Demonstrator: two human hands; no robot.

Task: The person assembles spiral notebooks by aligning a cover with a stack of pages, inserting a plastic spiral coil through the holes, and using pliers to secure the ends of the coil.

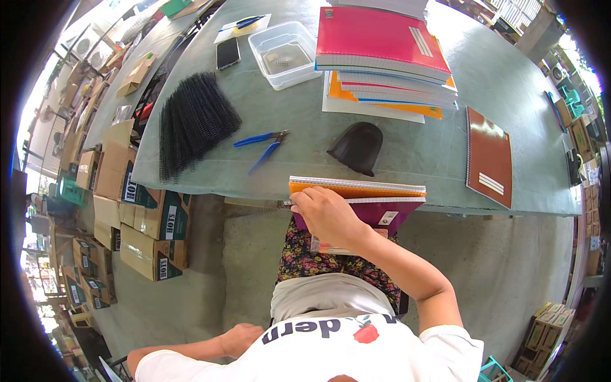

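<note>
Clock positions taken from the held notebook. Right hand (328,216): grip closed on a spiral-edged orange-and-purple notebook (401,207), near its 9 o'clock end. Notebook is above the lap, just beside the near edge of the grey-green worktop (420,153); contact with that edge, and whether it is 1 book or several, cannot tell. A dark coil end (280,204) juts out at 9 o'clock. Left hand (242,339) lies at 7 o'clock, off the notebook, fingers half curled; cannot tell if it holds anything. Risks, as judged: with 1 hand carrying near 1 end, the 3 o'clock end could sag and the sheets fan or slip; the jutting coil could snag on the worktop edge and bend. Blue-handled pliers (268,136) at 10 o'clock, beside a fanned bundle of black wire-like coils (198,124): a careless reach could tangle these. Smooth black curved pad (358,148) at 12 o'clock could be nudged by the notebook if raised. Beyond it, the uneven stack of multicoloured notebooks (382,41) could slide if bumped. Brown-covered spiral notebook (489,156) lies flat, between 2 and 3 o'clock.
</note>
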